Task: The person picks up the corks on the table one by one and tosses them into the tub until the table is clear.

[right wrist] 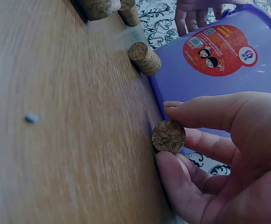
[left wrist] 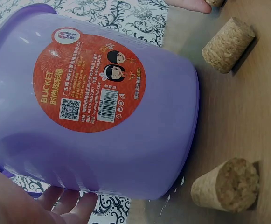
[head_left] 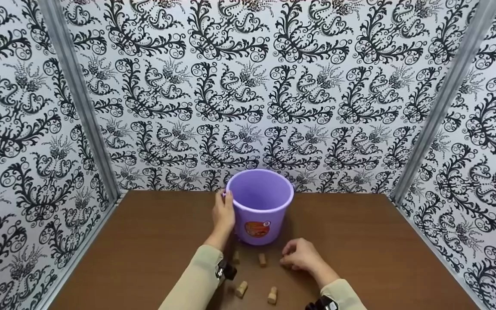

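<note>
A purple bucket (head_left: 260,226) with a red-orange round label (left wrist: 91,84) stands upright on the brown table. My left hand (head_left: 224,213) holds it by the left side of its rim, and in the left wrist view several fingertips lie along its outer wall. To the right of the bucket's base, my right hand (head_left: 303,256) pinches a cork stopper (right wrist: 168,136) between thumb and fingers, low at the tabletop. Closest to the bucket among the loose corks are one cork (head_left: 262,260) in front of it and another cork (head_left: 236,257) beside my left wrist.
Nearer to me on the wooden table (head_left: 351,224) lie two more corks, a left one (head_left: 241,289) and a right one (head_left: 272,296). Patterned black-and-white walls (head_left: 239,94) with grey corner posts (head_left: 446,99) enclose the table. A small grey speck (right wrist: 31,118) lies on the tabletop.
</note>
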`<state>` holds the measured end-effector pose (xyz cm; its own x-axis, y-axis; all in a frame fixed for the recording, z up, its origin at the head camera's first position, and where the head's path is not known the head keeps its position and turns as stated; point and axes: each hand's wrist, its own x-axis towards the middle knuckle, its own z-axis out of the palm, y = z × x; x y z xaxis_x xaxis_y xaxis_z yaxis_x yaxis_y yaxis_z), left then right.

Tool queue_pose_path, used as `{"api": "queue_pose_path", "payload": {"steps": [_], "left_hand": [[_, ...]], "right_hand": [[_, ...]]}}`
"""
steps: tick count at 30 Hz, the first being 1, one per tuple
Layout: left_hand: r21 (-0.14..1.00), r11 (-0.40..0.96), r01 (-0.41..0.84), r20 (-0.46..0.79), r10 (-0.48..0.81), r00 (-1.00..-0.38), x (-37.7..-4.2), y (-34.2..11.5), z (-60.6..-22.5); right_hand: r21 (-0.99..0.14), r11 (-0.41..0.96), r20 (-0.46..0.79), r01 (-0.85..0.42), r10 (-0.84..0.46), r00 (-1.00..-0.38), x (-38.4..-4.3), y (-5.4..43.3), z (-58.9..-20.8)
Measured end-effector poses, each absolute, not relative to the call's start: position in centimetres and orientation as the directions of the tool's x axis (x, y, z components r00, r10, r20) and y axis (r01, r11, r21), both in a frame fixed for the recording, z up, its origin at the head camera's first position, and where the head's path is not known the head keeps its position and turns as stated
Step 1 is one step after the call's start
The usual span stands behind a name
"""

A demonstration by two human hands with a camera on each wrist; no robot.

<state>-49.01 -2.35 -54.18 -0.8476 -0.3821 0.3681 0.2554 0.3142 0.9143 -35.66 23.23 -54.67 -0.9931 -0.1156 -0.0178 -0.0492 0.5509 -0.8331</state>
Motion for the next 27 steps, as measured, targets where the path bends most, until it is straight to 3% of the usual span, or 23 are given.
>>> {"api": "queue_pose_path", "payload": {"steps": [5, 12, 19, 23, 27], "left_hand": [[0.906, 0.328, 0.267, 0.381, -0.36, -0.852, -53.6, -3.3, -58.5], [0.932, 0.271, 0.241, 0.328, -0.344, -0.88, -44.8, -2.4, -50.0], [0.911, 0.3, 0.282, 0.382, -0.363, -0.85, -48.1, -2.8, -53.1], [0.938, 0.243, 0.246, 0.319, -0.332, -0.888, -45.6, -2.5, -50.8], [0.937, 0.276, 0.212, 0.301, -0.337, -0.892, -44.5, -2.2, -49.7]], "right_hand": [[-0.839, 0.541, -0.026, -0.047, -0.127, -0.992, -35.8, 23.2, -54.6], [-0.847, 0.53, -0.03, -0.049, -0.139, -0.99, -35.8, 23.3, -54.6], [-0.893, 0.443, -0.02, -0.073, -0.202, -0.979, -36.1, 23.6, -54.0], [-0.927, 0.367, -0.019, -0.072, -0.239, -0.971, -36.1, 23.9, -53.6], [-0.947, 0.314, -0.011, -0.07, -0.248, -0.969, -36.2, 24.1, -53.0]]}}
